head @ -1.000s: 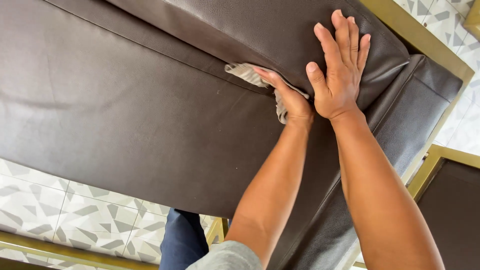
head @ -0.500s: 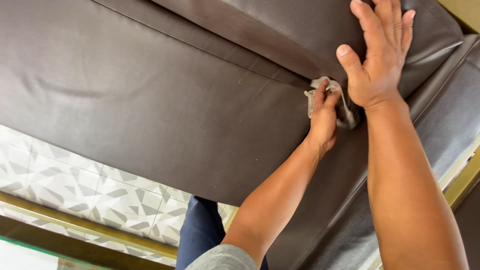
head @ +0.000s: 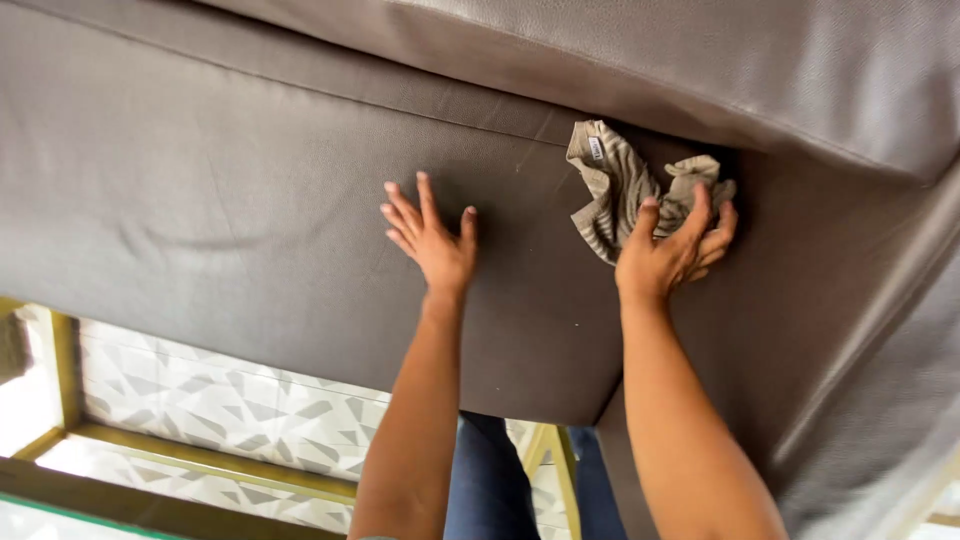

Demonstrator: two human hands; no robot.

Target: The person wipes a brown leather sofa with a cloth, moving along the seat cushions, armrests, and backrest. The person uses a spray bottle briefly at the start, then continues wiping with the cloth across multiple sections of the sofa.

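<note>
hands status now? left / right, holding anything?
Left hand: open, fingers spread, palm flat on the brown seat cushion, holding nothing.
Right hand: fingers pressing a crumpled grey striped cloth against the cushion.

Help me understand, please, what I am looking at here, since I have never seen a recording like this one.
There is no machine: a person works with two bare hands, and the single picture comes from a camera worn on that person's head, looking down along both forearms. The broad dark brown leather-like seat cushion fills most of the view, with a second padded brown back cushion above it. The left hand lies flat, fingers spread, on the seat. The right hand presses a crumpled grey striped cloth against the seam where the two cushions meet. Below the seat edge you see a pale patterned tile floor, a gold-coloured metal frame and the person's blue trousers.
</note>
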